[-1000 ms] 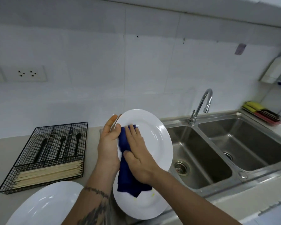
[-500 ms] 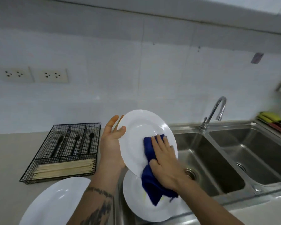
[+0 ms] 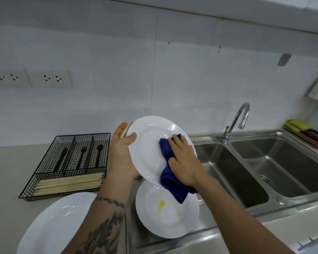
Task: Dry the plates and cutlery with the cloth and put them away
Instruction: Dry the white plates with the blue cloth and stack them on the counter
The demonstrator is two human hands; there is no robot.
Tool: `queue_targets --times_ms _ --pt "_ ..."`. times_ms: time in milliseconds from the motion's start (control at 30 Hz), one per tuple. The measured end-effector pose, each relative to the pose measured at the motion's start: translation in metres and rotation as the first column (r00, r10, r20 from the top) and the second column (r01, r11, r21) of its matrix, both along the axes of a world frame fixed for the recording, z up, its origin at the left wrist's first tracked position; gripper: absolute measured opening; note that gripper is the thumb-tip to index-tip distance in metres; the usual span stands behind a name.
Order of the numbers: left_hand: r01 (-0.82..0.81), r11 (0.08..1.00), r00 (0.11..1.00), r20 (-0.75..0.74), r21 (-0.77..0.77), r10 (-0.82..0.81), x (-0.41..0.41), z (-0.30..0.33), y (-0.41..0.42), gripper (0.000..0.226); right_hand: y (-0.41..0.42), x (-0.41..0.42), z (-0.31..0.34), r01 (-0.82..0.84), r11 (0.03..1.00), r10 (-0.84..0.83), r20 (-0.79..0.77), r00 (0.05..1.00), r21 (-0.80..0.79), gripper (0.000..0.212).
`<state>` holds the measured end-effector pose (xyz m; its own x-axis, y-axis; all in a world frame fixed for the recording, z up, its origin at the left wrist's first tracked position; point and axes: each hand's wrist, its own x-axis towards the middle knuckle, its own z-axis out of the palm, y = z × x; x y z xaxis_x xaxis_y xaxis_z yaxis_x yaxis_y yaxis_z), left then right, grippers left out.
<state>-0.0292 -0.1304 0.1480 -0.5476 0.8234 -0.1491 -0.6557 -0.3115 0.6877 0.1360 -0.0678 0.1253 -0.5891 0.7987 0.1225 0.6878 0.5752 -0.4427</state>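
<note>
left hand gripping a tilted white plate mid-frame, thumb hooked over its rim, right hand fingers flat pressing a blue cloth onto it, stained plate right below, black wire cutlery tray at left

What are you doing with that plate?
A person is drying a white plate over the sink. The left hand holds the plate tilted up by its edge, and the right hand presses a blue cloth against its face. Below sits another plate with yellow smears. A third plate lies on the counter beside a wire cutlery tray.
</note>
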Motion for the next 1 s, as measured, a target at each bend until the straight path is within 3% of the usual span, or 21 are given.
queue_targets --times_ms 100,233,333,467,533,600,700,833,1000 --pt "-0.07 0.993 0.997 -0.016 -0.099 0.069 -0.02 0.005 0.006 0.041 -0.02 0.01 0.004 -0.072 0.997 0.072 -0.067 0.995 0.0 0.053" --pt "-0.166 0.965 0.985 0.016 -0.202 0.172 -0.036 0.007 0.015 0.055 -0.048 0.012 0.007 -0.161 0.984 0.179 -0.319 0.931 0.082 0.06" --pt "-0.204 0.942 0.977 0.004 -0.265 0.212 -0.036 0.007 0.017 0.056 -0.048 0.011 0.001 -0.192 0.961 0.252 -0.336 0.907 0.201 0.065" --pt "-0.18 0.955 0.983 -0.022 -0.236 0.18 -0.021 -0.001 0.012 0.05 -0.03 0.017 0.001 -0.152 0.937 0.258 -0.329 0.909 0.315 0.047" --pt "-0.194 0.96 0.977 -0.132 -0.203 0.169 -0.017 -0.013 0.002 0.041 -0.024 0.023 0.01 -0.129 0.941 0.248 -0.379 0.891 0.312 0.042" --pt "-0.24 0.956 0.906 -0.392 -0.168 0.159 -0.021 -0.027 -0.007 0.036 -0.02 0.03 0.024 -0.098 0.954 0.223 -0.454 0.862 0.282 0.04" --pt "-0.178 0.984 0.708 -0.696 -0.008 0.123 -0.028 -0.031 -0.02 0.039 -0.012 0.039 0.045 -0.088 0.985 0.154 -0.534 0.831 0.147 0.044" --pt "-0.002 0.994 0.599 -0.796 0.109 0.089 -0.03 -0.01 -0.023 0.044 0.001 0.047 0.069 -0.14 0.99 0.117 -0.657 0.745 0.018 0.044" --pt "-0.018 0.982 0.554 -0.815 0.188 0.167 -0.014 0.014 -0.021 0.047 0.017 0.052 0.07 -0.112 0.992 0.023 -0.782 0.623 -0.06 0.04"
